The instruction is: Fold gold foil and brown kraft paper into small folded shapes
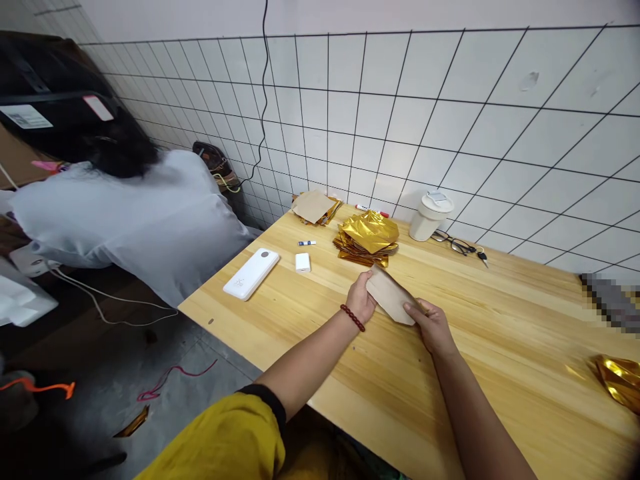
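A folded sheet of paper (391,295), its dull tan side facing up, is held just above the wooden table between both hands. My left hand (361,298), with a dark red bead bracelet at the wrist, grips its left end. At its lower right edge, my right hand (434,325) pinches it with the thumb on top and the fingers underneath. Beyond them lies a stack of shiny gold foil sheets (369,233). Another pile of sheets with a tan one on top (314,206) sits at the table's far left corner.
On the wooden table (320,313) are a white power bank (251,273), a white charger (303,262), a lidded cup (431,215), glasses (457,245) and a key (482,256). Folded gold foil (620,381) lies at right. A person (135,213) in a light top bends at left.
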### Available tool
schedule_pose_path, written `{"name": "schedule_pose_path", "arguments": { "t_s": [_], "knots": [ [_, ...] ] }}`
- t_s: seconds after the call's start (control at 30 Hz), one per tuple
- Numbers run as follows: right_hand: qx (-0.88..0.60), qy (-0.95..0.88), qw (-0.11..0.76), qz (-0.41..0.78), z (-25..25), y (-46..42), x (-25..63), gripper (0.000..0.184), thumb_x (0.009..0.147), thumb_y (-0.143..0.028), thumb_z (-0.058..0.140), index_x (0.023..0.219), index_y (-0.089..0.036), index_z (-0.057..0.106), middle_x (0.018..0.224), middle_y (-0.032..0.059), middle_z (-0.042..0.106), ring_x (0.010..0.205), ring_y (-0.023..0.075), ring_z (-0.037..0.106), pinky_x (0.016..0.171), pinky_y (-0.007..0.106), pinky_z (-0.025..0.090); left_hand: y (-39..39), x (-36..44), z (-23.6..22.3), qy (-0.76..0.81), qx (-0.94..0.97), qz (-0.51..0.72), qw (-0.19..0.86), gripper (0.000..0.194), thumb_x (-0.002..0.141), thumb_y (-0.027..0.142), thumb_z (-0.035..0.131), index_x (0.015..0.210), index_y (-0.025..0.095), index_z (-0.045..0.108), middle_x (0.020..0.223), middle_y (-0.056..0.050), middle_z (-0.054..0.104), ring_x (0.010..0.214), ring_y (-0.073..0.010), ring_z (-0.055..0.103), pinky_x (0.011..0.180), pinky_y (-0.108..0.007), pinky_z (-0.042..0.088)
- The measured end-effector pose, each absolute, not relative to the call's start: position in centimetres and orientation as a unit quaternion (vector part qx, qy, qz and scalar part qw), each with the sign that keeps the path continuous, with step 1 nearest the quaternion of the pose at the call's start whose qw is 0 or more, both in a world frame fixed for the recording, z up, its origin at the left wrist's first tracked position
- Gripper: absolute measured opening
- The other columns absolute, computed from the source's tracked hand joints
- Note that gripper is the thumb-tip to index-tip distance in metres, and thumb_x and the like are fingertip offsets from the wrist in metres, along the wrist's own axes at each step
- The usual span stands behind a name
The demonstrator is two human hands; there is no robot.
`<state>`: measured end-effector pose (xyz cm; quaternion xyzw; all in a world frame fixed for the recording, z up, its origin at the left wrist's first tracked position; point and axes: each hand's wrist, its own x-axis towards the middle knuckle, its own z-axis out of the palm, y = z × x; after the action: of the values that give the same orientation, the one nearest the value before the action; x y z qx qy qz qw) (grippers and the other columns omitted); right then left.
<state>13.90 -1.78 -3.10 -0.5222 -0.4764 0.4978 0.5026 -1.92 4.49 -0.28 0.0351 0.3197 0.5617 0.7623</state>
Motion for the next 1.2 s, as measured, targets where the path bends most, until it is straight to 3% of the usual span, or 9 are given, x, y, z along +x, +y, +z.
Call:
{"name": "schedule_pose_path", "arguments": {
  "t_s": [0.13, 0.4, 0.57, 0.67, 0.8, 0.9, 1.0, 1.2],
  "knots": [
    [-0.510, -0.508, 0.498, 0.484, -3.9, -1.5, 14.4, 0.029, 0.073, -0.045, 0.076, 0.069, -0.019, 0.065, 0.061, -0.0021, 0.052, 0.056, 0.0121, 0.043, 0.052, 0.024, 0.034, 4.4, -2.1, 0.1, 0.317, 0.014, 0.541, 0.779, 0.010, 0.075, 0.022, 0.061, 0.080, 0.014, 0.064, 0.073, -0.003, 0.068, 0.079, -0.0175, 0.066, 0.087, -0.030, 0.050],
    [-0.496, -0.509, 0.495, 0.500, -4.1, -1.3, 14.4, 0.031, 0.072, -0.048, 0.074, 0.068, -0.019, 0.066, 0.063, -0.0016, 0.056, 0.055, 0.0121, 0.044, 0.053, 0.024, 0.035, 4.5, -2.1, 0.3, 0.315, 0.007, 0.523, 0.792, 0.014, 0.077, 0.024, 0.057, 0.080, 0.013, 0.066, 0.075, -0.007, 0.070, 0.084, -0.0215, 0.067, 0.091, -0.034, 0.051],
    [-0.528, -0.485, 0.499, 0.488, -2.8, -1.4, 13.5, 0.033, 0.071, -0.052, 0.075, 0.070, -0.020, 0.065, 0.064, -0.0007, 0.058, 0.057, 0.0140, 0.048, 0.052, 0.024, 0.039, 4.1, -1.8, 0.0, 0.264, 0.044, 0.563, 0.782, 0.024, 0.082, 0.035, 0.062, 0.094, 0.014, 0.068, 0.093, -0.008, 0.073, 0.098, -0.0211, 0.067, 0.096, -0.034, 0.049],
    [-0.540, -0.471, 0.522, 0.463, -2.6, -1.2, 13.2, 0.036, 0.072, -0.055, 0.073, 0.074, -0.020, 0.065, 0.067, 0.0006, 0.060, 0.059, 0.0147, 0.050, 0.051, 0.025, 0.042, 3.4, -1.5, -0.3, 0.239, 0.123, 0.564, 0.781, 0.036, 0.074, 0.040, 0.075, 0.100, 0.016, 0.069, 0.099, -0.009, 0.073, 0.101, -0.0229, 0.066, 0.097, -0.037, 0.048],
    [-0.549, -0.476, 0.521, 0.448, -2.8, -1.2, 13.4, 0.038, 0.071, -0.056, 0.074, 0.072, -0.019, 0.065, 0.065, 0.0008, 0.061, 0.056, 0.0143, 0.050, 0.052, 0.026, 0.043, 2.3, -1.0, -0.5, 0.285, 0.228, 0.521, 0.771, 0.039, 0.054, 0.028, 0.088, 0.084, 0.010, 0.071, 0.083, -0.010, 0.073, 0.083, -0.0239, 0.068, 0.090, -0.041, 0.049],
    [-0.550, -0.472, 0.521, 0.451, -2.5, -1.4, 13.3, 0.038, 0.070, -0.055, 0.075, 0.073, -0.019, 0.066, 0.063, -0.0002, 0.060, 0.054, 0.0132, 0.049, 0.052, 0.025, 0.042, 2.0, -0.8, -0.5, 0.296, 0.242, 0.531, 0.756, 0.036, 0.052, 0.027, 0.089, 0.080, 0.011, 0.072, 0.077, -0.008, 0.073, 0.073, -0.0207, 0.067, 0.085, -0.039, 0.049],
    [-0.548, -0.475, 0.521, 0.449, -1.9, -1.7, 12.9, 0.038, 0.069, -0.055, 0.077, 0.077, -0.019, 0.066, 0.057, -0.0017, 0.057, 0.050, 0.0124, 0.047, 0.050, 0.025, 0.040, 2.1, -0.8, -0.6, 0.292, 0.223, 0.551, 0.749, 0.035, 0.053, 0.025, 0.088, 0.081, 0.011, 0.072, 0.079, -0.008, 0.073, 0.076, -0.0207, 0.067, 0.086, -0.038, 0.049],
    [-0.546, -0.493, 0.502, 0.454, -1.2, -1.7, 12.7, 0.048, 0.068, -0.061, 0.073, 0.052, -0.020, 0.054, 0.045, -0.0010, 0.050, 0.044, 0.0106, 0.040, 0.045, 0.025, 0.033, 3.0, -1.1, -0.7, 0.286, 0.149, 0.574, 0.753, 0.034, 0.057, 0.023, 0.085, 0.086, 0.011, 0.071, 0.087, -0.010, 0.074, 0.094, -0.0254, 0.068, 0.095, -0.039, 0.047]
  ]
}}
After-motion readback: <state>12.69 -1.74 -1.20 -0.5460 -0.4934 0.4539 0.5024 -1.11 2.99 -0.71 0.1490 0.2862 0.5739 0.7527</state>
